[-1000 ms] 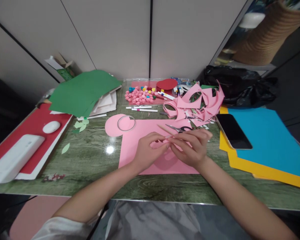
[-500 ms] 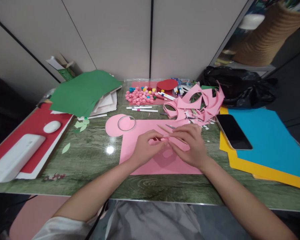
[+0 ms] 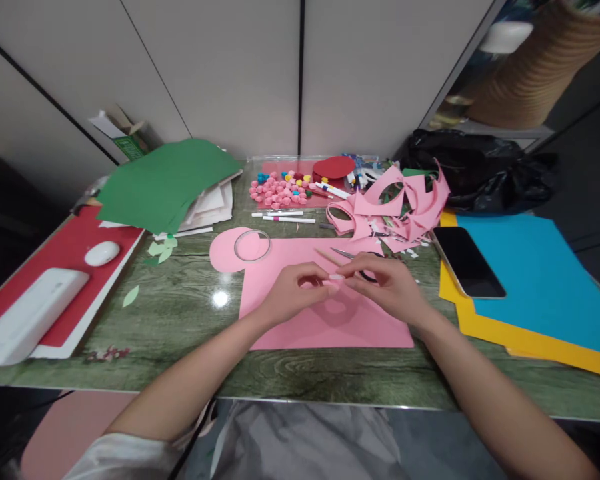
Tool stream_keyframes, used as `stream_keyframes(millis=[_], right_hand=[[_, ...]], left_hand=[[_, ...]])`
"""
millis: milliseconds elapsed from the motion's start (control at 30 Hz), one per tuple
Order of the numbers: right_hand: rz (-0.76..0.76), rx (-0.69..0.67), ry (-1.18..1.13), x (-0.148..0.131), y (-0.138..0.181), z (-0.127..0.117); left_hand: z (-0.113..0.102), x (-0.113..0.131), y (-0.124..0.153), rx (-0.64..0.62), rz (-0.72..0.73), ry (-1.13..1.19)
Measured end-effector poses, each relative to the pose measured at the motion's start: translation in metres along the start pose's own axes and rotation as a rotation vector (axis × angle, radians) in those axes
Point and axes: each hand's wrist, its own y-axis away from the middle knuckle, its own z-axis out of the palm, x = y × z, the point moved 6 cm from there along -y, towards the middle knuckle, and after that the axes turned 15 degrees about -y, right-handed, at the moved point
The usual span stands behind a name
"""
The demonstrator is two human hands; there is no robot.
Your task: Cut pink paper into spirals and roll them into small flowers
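Note:
My left hand and my right hand meet above a pink sheet of paper. Between their pinched fingertips is a small pink paper piece; its exact shape is partly hidden. A pair of scissors lies on the sheet behind my right hand, its handle partly covered. Beside the blades rests a thin wooden stick. A pink paper circle and a grey ring overlap the sheet's far left corner.
Pink paper scraps pile up at the back right. Several pink rolled pieces fill a clear tray at the back. A phone lies on blue paper. Green paper, a white mouse and a white device are leftward.
My right hand has turned and its fingers have shifted, uncovering the scissors' handle. The small pink piece now shows between the fingertips of both hands.

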Motion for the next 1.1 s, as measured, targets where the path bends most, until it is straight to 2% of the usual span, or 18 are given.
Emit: stream_keyframes(millis=[667,1100], right_hand=[[0.085,0.010,-0.060,0.0040,-0.0008,-0.0006],[0.096,-0.020,-0.185,0.0063,0.0014,0.0012]], left_hand=[[0.0012,0.0046,0.0035,-0.002,0.061,-0.035],[0.0019,0.0061,0.0038,-0.017,0.039,-0.055]])
